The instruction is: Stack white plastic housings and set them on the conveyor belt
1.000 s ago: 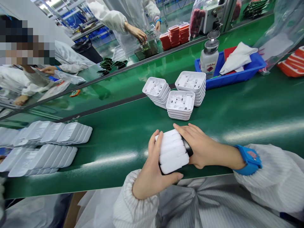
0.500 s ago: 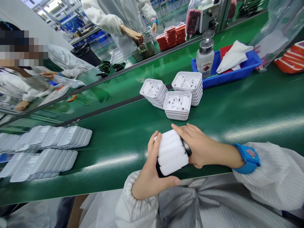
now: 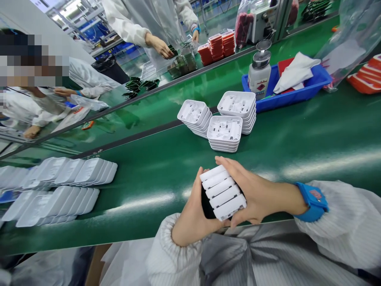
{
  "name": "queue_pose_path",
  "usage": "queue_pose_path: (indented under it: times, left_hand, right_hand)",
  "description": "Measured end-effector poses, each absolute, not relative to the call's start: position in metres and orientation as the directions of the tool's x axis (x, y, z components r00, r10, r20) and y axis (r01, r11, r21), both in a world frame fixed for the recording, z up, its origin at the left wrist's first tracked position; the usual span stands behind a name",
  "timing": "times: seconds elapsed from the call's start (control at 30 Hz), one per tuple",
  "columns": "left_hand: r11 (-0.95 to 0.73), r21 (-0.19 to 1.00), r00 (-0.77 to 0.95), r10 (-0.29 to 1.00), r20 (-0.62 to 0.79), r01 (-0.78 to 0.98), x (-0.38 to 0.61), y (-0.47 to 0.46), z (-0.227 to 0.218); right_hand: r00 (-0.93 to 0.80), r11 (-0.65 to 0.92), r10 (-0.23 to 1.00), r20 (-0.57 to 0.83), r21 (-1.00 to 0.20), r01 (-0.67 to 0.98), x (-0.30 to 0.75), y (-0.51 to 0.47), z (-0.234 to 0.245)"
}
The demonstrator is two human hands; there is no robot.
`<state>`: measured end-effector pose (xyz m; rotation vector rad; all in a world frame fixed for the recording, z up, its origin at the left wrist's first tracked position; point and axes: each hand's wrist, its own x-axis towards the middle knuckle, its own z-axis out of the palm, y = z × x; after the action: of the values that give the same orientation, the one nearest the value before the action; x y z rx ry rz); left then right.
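Note:
Both my hands hold a small stack of white plastic covers (image 3: 222, 192) on edge at the near rim of the green belt (image 3: 154, 174). My left hand (image 3: 190, 216) is closed around the stack's left and lower side, and a dark part shows against its palm. From the right, my right hand (image 3: 253, 190) wraps the stack with fingers over its top. Three short stacks of white plastic trays (image 3: 224, 129) stand on the belt just beyond my hands.
Two long rows of white covers (image 3: 65, 186) lie at the left. A blue bin (image 3: 315, 87) with white cloth and a pump bottle (image 3: 259, 71) sits at the back right. Orange-red trays (image 3: 366, 77) are far right. Other workers in white coats stand across the far conveyor.
The stack has tilted and shifted a little to the right in my hands; my left thumb slid off its top to the left side, and my right hand now cups it from below.

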<state>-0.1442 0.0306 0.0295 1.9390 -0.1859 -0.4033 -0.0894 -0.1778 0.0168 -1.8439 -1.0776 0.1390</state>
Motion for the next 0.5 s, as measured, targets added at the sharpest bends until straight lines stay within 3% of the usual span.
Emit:
queue_pose_path:
  times: [0.3,0.4,0.5]
  left_hand:
    - [-0.117,0.993,0.956,-0.290,-0.044,0.010,-0.151,0.025,0.027]
    - [-0.173,0.985,0.967,-0.249,-0.047,0.003,-0.153,0.024,0.030]
    - [-0.339,0.941,0.974,-0.213,-0.074,-0.003,-0.153,0.034,0.031]
  right_hand:
    - [0.571,-0.293,0.781,0.252,-0.661,0.691,-0.084,-0.179,0.004]
    - [0.599,-0.259,0.745,0.293,-0.701,0.664,-0.086,-0.180,0.007]
    - [0.626,-0.170,0.695,0.354,-0.765,0.622,-0.088,-0.181,0.012]
